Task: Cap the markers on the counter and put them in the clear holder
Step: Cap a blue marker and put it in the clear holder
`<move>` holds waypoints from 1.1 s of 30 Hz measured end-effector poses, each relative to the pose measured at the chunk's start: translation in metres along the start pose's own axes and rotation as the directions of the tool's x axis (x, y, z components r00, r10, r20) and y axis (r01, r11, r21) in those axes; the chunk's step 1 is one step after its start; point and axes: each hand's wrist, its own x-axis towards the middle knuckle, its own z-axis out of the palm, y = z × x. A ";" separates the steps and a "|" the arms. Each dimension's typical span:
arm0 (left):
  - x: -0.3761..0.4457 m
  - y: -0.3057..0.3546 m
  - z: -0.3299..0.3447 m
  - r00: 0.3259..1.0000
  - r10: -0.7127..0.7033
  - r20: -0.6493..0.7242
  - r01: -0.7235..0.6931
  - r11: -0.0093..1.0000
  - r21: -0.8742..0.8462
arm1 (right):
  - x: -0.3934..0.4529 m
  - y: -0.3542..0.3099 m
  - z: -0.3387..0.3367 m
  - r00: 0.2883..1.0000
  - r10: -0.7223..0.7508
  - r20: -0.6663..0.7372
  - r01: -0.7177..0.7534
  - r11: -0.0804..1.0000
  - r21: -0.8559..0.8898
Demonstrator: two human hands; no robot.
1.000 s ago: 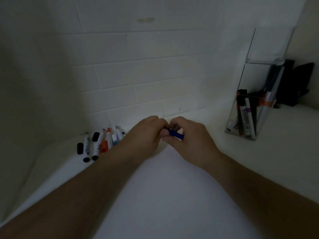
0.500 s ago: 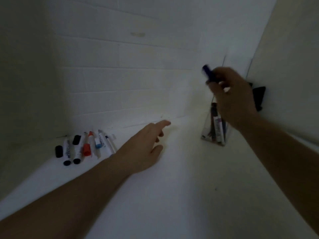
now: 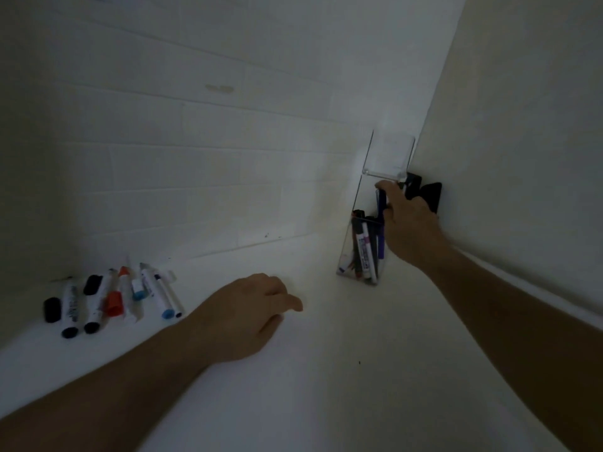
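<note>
Hands apart: we lower a capped blue marker (image 3: 381, 203), pinched in our right hand (image 3: 408, 223), into the clear holder (image 3: 362, 256), while our left hand (image 3: 248, 311) rests empty and loosely curled on the worktop (image 3: 326, 370) near the remaining markers (image 3: 111, 298).

Your white counter (image 3: 326, 370), loose markers and caps (image 3: 111, 298) lying in a row at nine o'clock, clear holder (image 3: 362, 256) standing at two o'clock, your left hand (image 3: 244, 314) resting near centre.
</note>
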 end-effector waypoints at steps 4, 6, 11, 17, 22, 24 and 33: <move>0.001 0.000 -0.002 1.000 0.012 -0.020 -0.012 1.000 0.029 | 0.000 0.006 0.001 0.998 -0.010 -0.062 0.019 0.988 0.154; 0.000 -0.001 -0.002 1.000 0.012 -0.017 -0.012 1.000 0.021 | 0.000 0.009 0.000 0.995 0.024 -0.101 -0.006 0.984 0.179; 0.001 -0.001 -0.002 1.000 0.005 -0.017 -0.005 1.000 0.027 | -0.001 0.015 0.010 0.999 0.046 0.020 -0.047 0.998 0.035; 0.001 0.001 -0.004 1.000 0.014 -0.005 -0.014 0.999 0.034 | -0.002 0.021 0.020 0.998 0.050 0.024 -0.052 0.996 0.077; 0.001 -0.004 -0.011 0.999 -0.004 -0.031 0.005 1.000 0.014 | -0.025 -0.017 0.026 0.949 -0.137 -0.285 0.135 0.990 -0.027; 0.001 -0.009 -0.021 0.996 -0.038 -0.075 0.038 0.999 -0.002 | -0.041 -0.046 0.041 0.923 -0.285 -0.259 0.310 0.949 0.059; -0.040 -0.087 -0.107 0.682 -0.545 -0.488 0.636 0.771 0.029 | -0.070 -0.193 0.112 0.859 -0.458 0.229 0.249 0.764 0.595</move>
